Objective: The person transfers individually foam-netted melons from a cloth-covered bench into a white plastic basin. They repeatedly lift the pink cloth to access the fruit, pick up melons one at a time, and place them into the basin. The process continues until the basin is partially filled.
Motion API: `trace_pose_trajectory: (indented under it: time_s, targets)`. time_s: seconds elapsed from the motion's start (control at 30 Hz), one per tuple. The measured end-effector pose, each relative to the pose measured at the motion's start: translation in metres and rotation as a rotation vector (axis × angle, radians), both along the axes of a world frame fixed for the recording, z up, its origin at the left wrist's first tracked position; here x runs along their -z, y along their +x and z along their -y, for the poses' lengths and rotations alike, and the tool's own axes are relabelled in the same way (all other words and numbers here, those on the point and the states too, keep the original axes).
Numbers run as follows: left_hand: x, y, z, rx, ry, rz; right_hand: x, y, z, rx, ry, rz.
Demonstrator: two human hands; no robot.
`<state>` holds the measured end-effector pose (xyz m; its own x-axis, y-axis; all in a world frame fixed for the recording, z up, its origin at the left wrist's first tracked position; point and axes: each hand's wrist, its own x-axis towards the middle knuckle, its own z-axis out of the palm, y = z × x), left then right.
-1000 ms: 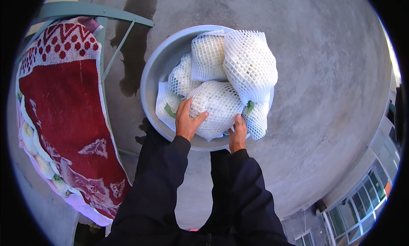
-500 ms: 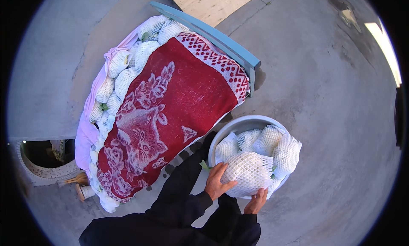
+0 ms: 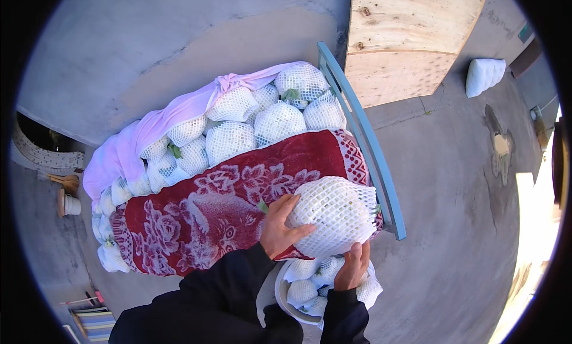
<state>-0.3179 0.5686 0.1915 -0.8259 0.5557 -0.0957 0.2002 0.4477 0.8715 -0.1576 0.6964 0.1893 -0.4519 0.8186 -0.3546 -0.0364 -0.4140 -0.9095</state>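
The fingers of our left hand (image 3: 276, 232) are spread, the thumb well apart from the others, pressed to the left side of a big, round, white-netted bundle (image 3: 335, 216); the fingers of our right hand (image 3: 351, 268) lie close together against its lower right side, so that we have it clamped between both hands; a green leaf (image 3: 263, 206) pokes out just beside our left fingers. We see the bundle in front of the right end of a red blanket (image 3: 226, 210) with pale flowers; whether it touches the cloth, we cannot tell.

Just below our right hand stands a pale round basin (image 3: 280, 291), partly hidden by our dark sleeve (image 3: 345, 317); smaller netted pieces (image 3: 302, 292) lie in it. Beyond the blanket's upper edge we see a pile of netted rounds (image 3: 231, 142), close together, with green leaves showing among them; a pink cloth (image 3: 122, 153) drapes along their far side and left end; a blue rail (image 3: 364, 142) borders the right end.

Farther out, we have a wooden board (image 3: 411, 34) at the top, a white cushion (image 3: 484, 77) near the right edge, and a spool (image 3: 71, 205) on the left.
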Motion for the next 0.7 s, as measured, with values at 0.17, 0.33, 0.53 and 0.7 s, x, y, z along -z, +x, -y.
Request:
trace_pose_trajectory:
  time_s: [0.17, 0.33, 0.53, 0.7]
  targets:
    - [0.0, -0.161, -0.015, -0.199, 0.095, -0.003, -0.012, -0.189, -0.052, -0.198, 0.005, -0.076]
    - [0.001, -0.29, -0.038, -0.287, 0.412, 0.202, 0.013, -0.335, -0.091, -0.339, 0.034, -0.056]
    - [0.004, -0.422, -0.057, -0.277, 0.318, 0.306, 0.039, -0.464, -0.116, -0.349, -0.036, 0.141]
    - [0.056, -0.483, -0.055, -0.273, 0.155, 0.317, 0.085, -0.507, -0.112, -0.485, -0.205, 0.197]
